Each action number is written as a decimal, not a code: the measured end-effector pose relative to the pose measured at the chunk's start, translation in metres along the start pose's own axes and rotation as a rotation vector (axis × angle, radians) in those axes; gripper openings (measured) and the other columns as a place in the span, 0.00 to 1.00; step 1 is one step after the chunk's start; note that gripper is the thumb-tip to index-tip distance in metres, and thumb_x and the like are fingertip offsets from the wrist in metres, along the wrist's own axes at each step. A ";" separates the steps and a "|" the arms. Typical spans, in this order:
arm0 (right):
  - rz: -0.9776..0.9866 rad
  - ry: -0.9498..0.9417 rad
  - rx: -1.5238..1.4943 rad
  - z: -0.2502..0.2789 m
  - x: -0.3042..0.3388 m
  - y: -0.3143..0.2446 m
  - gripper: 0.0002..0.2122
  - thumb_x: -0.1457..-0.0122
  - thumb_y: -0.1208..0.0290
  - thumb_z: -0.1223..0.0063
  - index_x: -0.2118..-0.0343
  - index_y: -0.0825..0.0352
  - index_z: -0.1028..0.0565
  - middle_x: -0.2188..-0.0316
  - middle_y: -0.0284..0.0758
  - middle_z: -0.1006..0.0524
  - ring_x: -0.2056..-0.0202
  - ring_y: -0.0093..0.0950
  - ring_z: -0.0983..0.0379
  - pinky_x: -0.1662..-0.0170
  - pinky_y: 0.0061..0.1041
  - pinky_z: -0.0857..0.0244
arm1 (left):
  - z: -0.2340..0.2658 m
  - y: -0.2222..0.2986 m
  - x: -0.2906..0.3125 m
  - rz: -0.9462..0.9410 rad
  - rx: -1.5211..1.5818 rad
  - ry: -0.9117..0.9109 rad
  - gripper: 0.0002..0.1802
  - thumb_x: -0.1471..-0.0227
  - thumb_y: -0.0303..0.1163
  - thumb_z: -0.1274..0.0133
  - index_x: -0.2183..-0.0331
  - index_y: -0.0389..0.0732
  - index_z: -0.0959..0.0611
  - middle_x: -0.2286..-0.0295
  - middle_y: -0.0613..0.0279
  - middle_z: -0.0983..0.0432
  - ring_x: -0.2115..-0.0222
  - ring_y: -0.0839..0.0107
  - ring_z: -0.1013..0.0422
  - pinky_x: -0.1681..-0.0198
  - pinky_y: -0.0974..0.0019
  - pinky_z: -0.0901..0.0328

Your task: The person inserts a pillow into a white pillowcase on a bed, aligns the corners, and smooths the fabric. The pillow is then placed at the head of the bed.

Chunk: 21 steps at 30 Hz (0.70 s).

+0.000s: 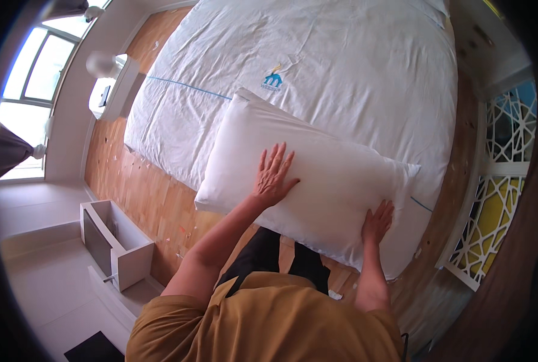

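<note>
A plump white pillow point(323, 175) lies at the near end of a bed with a white cover point(365, 78), right in front of my body. My left hand point(273, 178) rests palm down on the pillow left of its middle, fingers spread. Toward the pillow's right end, my right hand point(377, 222) presses flat near the edge closest to me, its fingers stretched out. Neither hand grips anything. The bed cover is slightly wrinkled and carries a blue line and a small blue and yellow emblem point(273, 79).
Wooden floor point(178, 226) with scattered small bits runs around the bed. A pulled-out white drawer point(133, 253) stands at the lower left. A white bedside table point(113, 90) is by the windows point(45, 66) at far left. White lattice panels point(489, 229) line the right side.
</note>
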State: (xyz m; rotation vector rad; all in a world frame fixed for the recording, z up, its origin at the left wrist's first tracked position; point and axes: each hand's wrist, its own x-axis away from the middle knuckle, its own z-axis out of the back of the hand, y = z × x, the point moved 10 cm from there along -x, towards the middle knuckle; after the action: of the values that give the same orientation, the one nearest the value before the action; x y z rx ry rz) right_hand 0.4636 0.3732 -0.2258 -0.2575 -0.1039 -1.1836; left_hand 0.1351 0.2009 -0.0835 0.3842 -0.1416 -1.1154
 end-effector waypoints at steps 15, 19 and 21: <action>-0.040 0.151 -0.116 0.033 -0.014 -0.003 0.30 0.41 0.68 0.52 0.38 0.68 0.47 0.36 0.47 0.51 0.36 0.44 0.54 0.38 0.44 0.58 | -0.050 -0.046 -0.027 0.109 0.039 -0.132 0.54 0.61 0.72 0.50 0.38 0.56 0.44 0.37 0.49 0.62 0.37 0.43 0.69 0.38 0.37 0.73; 0.328 0.338 -0.276 0.079 -0.013 -0.135 0.26 0.45 0.74 0.49 0.42 0.67 0.38 0.40 0.48 0.42 0.38 0.46 0.50 0.38 0.44 0.55 | -0.063 0.013 -0.030 -0.077 0.094 -0.182 0.53 0.60 0.69 0.48 0.38 0.55 0.43 0.37 0.52 0.60 0.36 0.45 0.68 0.38 0.37 0.71; 0.570 0.244 -0.339 0.093 -0.015 -0.214 0.23 0.46 0.74 0.46 0.45 0.63 0.33 0.42 0.44 0.38 0.40 0.43 0.44 0.39 0.42 0.51 | -0.073 0.032 -0.035 -0.178 0.117 -0.212 0.52 0.60 0.67 0.47 0.38 0.53 0.42 0.37 0.53 0.58 0.36 0.45 0.67 0.38 0.37 0.71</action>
State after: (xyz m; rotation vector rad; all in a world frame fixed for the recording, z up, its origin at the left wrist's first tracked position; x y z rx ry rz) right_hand 0.2649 0.3350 -0.1079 -0.4065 0.3675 -0.6500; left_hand 0.1690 0.2612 -0.1364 0.3875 -0.3666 -1.3268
